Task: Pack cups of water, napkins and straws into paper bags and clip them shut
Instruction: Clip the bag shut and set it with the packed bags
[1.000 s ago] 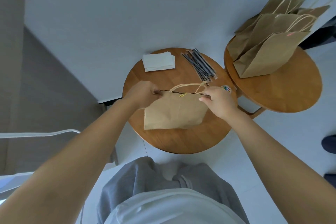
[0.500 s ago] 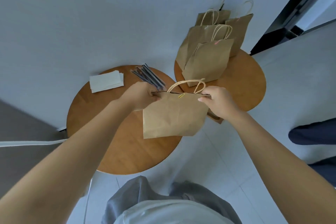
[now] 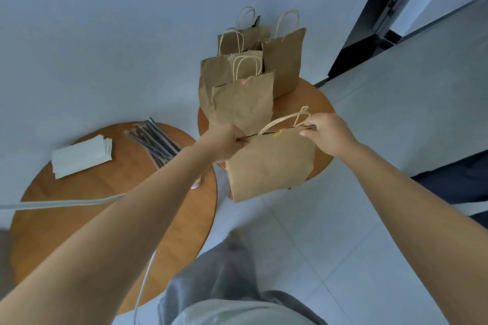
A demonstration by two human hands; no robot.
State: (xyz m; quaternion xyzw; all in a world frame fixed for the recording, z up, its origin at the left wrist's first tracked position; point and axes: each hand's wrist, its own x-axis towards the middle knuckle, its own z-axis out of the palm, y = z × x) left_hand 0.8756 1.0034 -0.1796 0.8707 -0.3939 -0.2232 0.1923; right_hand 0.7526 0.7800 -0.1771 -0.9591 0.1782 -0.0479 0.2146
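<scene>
A brown paper bag (image 3: 272, 163) hangs in the air over the near edge of the right round table (image 3: 315, 103). A yellow clip (image 3: 277, 134) sits on its closed top edge. My left hand (image 3: 224, 142) pinches the top left corner and my right hand (image 3: 326, 133) pinches the top right corner by the handles. Several clipped bags (image 3: 243, 103) stand at the back of that table. What the held bag contains is hidden.
On the left round table (image 3: 105, 208) lie a stack of white napkins (image 3: 81, 155) and a bundle of dark straws (image 3: 155, 140). A small pinkish object (image 3: 196, 183) peeks from under my left forearm. A dark doorway (image 3: 380, 16) is at the far right.
Both hands have carried the clipped bag off the left table and to the right, up to the second table with the other bags. My view has turned right with it.
</scene>
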